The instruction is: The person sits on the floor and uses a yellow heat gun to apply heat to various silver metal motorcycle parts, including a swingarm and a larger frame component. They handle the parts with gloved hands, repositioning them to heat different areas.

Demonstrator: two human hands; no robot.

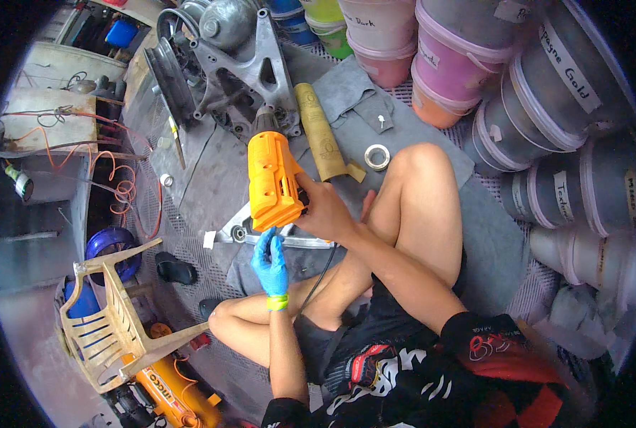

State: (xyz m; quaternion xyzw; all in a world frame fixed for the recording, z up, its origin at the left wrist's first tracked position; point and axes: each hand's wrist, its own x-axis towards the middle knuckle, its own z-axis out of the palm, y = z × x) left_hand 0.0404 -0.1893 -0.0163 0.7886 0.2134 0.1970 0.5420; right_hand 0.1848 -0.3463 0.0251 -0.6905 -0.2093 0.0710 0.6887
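Observation:
My right hand (pixel 325 210), bare, is wrapped round the grip of an orange power drill (pixel 269 178), whose dark front end points away from me. A black cord (pixel 319 282) runs down toward my lap. My left hand (pixel 269 267) wears a blue glove, with its fingers pinched together just below the drill's rear end; anything between them is too small or hidden to name. Behind both hands, a silver metal arm (pixel 307 242) with a round bushing lies in front of my legs, partly covered. Beyond the drill's front stands a large grey cast metal frame (pixel 250 68).
A brown paper roll (pixel 319 132), tape roll (pixel 377 157) and grey cloth (pixel 346 93) lie ahead. Stacked paint buckets (pixel 546 93) line the right. A plastic chair (pixel 107 324), orange compressor tank (pixel 172 392), dark slipper (pixel 176 269) and coiled orange hose (pixel 122 189) are at left.

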